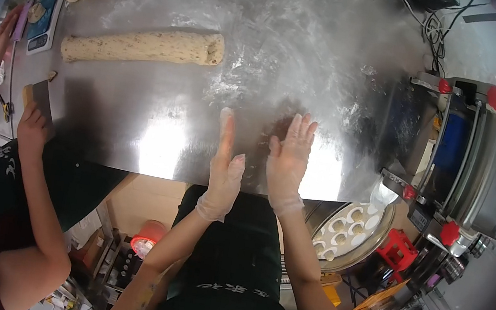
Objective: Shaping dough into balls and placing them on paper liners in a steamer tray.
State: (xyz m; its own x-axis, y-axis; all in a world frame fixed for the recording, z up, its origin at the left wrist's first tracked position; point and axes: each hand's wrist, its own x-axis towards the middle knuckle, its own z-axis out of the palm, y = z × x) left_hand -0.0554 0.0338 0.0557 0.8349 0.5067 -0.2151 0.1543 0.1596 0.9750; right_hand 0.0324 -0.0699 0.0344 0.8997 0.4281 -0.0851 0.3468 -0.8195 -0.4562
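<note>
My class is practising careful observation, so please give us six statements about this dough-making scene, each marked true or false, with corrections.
1. The dough log lies on the metal table. True.
2. The person's left hand and right hand wear translucent gloves. True.
3. The person's right hand grips the dough log. False: it is open and empty, apart from the log.
4. The co-worker's nearer hand holds a scraper. True.
5. The dough log lies to the right of the person's hands. False: it lies to their left.
6. The person's hands are clasped together. False: a gap separates them.
</note>
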